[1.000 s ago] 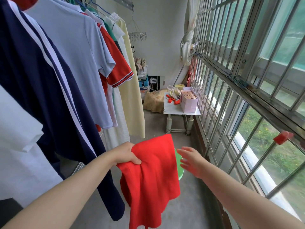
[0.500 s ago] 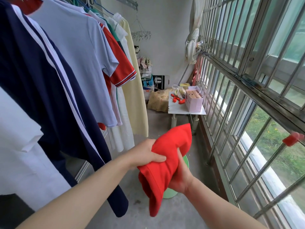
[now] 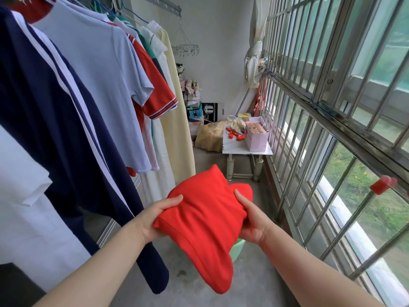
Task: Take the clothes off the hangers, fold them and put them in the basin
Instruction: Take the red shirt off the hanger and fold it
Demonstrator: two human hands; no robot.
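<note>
A red garment, folded into a thick bundle, hangs between my hands at the lower centre. My left hand grips its left edge, thumb on top. My right hand grips its right side, thumb over the fold. Below the garment a sliver of the green basin shows on the floor; most of it is hidden. Several clothes hang on hangers along the left: a navy shirt with white stripes, a light blue shirt, a red shirt with striped cuff and a pale yellow garment.
A small white table with a pink box and red pegs stands ahead by the barred window on the right. Bags and boxes pile against the far wall. The concrete floor runs narrow between clothes and window.
The red garment went from hanging in my left hand to a folded bundle held by both hands. My right hand came in from the side and now grips its right edge.
</note>
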